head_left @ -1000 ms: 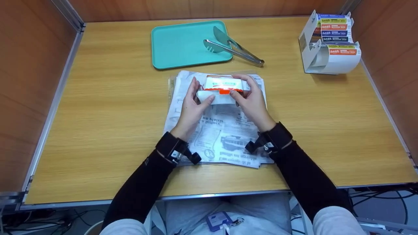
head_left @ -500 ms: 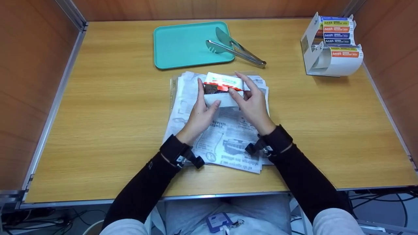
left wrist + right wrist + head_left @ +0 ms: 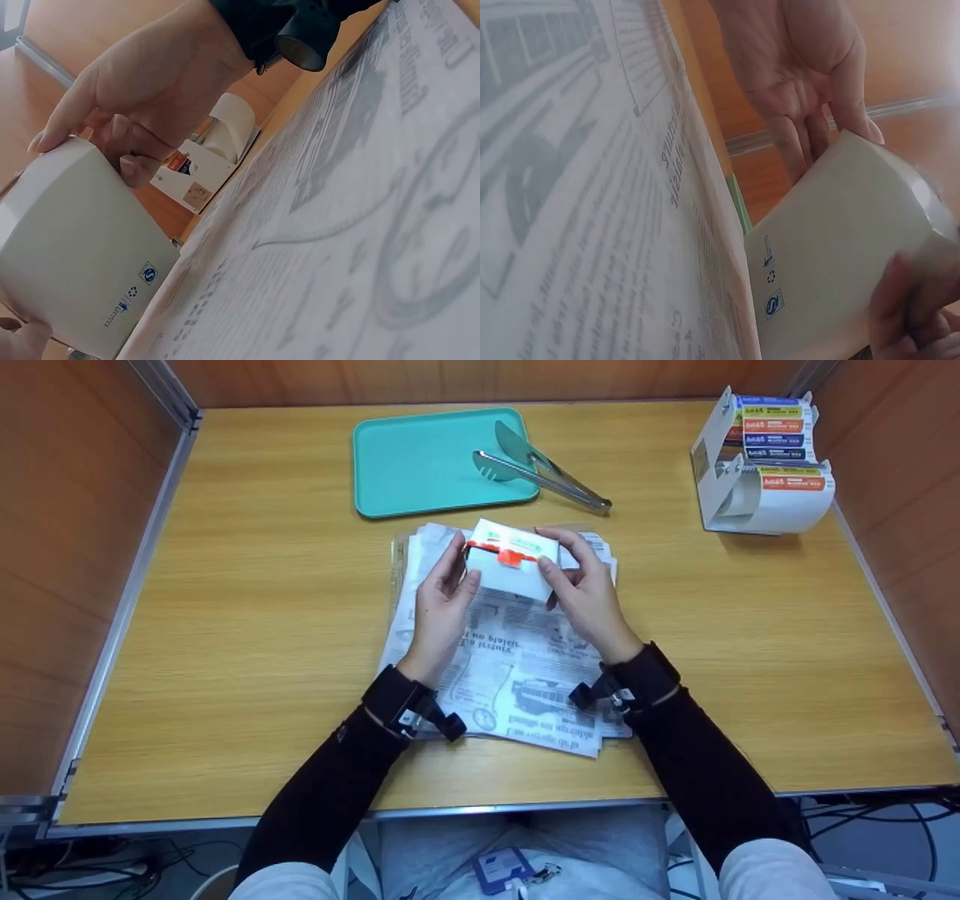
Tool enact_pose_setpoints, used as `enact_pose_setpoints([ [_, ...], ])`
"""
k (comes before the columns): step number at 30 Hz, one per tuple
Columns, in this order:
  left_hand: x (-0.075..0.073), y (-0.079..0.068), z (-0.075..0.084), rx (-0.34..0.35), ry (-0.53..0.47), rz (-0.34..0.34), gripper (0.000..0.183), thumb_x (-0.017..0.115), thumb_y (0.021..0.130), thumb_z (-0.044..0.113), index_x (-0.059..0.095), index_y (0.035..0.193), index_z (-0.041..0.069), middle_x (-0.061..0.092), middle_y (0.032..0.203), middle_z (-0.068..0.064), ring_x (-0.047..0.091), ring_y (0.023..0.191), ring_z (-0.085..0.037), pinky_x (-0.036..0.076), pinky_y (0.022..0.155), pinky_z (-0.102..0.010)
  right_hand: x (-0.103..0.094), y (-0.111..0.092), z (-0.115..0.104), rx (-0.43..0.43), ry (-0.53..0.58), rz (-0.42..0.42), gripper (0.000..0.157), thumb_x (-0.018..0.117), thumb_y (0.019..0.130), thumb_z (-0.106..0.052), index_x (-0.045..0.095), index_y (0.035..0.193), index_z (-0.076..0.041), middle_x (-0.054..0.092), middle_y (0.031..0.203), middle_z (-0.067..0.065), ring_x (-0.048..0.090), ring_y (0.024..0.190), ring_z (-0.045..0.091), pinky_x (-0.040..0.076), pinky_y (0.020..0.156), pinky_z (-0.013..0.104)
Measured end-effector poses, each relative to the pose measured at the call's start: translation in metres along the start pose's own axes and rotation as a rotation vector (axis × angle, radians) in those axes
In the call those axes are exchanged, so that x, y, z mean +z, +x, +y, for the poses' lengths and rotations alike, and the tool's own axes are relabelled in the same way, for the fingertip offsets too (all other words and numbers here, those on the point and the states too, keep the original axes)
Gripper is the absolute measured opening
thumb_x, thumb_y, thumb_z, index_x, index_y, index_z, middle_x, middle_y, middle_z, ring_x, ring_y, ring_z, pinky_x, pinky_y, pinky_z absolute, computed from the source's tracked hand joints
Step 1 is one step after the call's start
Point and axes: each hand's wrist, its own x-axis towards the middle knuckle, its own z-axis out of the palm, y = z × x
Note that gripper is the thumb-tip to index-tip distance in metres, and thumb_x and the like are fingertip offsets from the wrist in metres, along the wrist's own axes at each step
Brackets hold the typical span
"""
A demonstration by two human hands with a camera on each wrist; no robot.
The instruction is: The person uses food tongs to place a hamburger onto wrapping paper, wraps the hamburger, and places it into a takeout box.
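Observation:
Over the newsprint sheets (image 3: 517, 660), a small white paper box (image 3: 514, 583) is held between both hands. Its lid, edged in orange, lies folded over the front wall, with an orange tab (image 3: 510, 558) hanging down the outside. A narrow dark gap shows under the lid at the left. My left hand (image 3: 437, 611) grips the left side, thumb at the front. On the opposite side, my right hand (image 3: 590, 604) grips the box with its thumb at the front right corner. Small blue printed marks (image 3: 139, 289) show on the box's underside in the left wrist view.
Behind the newsprint sits a turquoise tray (image 3: 420, 465), with metal tongs (image 3: 551, 480) lying across its right end. A white dispenser with label rolls (image 3: 795, 502) stands at the back right. Wooden walls (image 3: 480, 382) enclose the table (image 3: 247, 622) at the back and sides.
Half a second ago the lid stood raised over dark contents; now it is down over the front. The box has tilted, its right end lower, and the left hand has shifted slightly left.

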Motion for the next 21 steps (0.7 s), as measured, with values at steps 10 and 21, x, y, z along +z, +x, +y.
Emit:
enact_pose_setpoints([
  [10, -0.0066, 0.0042, -0.0056, -0.04, 0.013, 0.01, 0.056, 0.062, 0.107, 0.004, 0.045, 0.16, 0.004, 0.044, 0.166, -0.01, 0.042, 0.153, -0.019, 0.038, 0.121, -0.024, -0.003, -0.0002, 0.0058, -0.021, 0.07, -0.047, 0.071, 0.082, 0.094, -0.004, 0.049, 0.156, -0.009, 0.052, 0.159, 0.002, 0.043, 0.051, 0.011, 0.043, 0.049, 0.023],
  [21, 0.0, 0.0028, -0.0045, -0.073, -0.003, 0.061, 0.051, 0.067, 0.105, 0.004, 0.053, 0.154, 0.002, 0.051, 0.16, -0.011, 0.048, 0.149, -0.023, 0.046, 0.115, -0.027, -0.0003, -0.0006, 0.0075, 0.025, 0.086, -0.033, 0.065, 0.077, 0.094, 0.005, 0.054, 0.153, -0.008, 0.048, 0.16, 0.0, 0.039, 0.061, 0.01, 0.033, 0.053, 0.017],
])
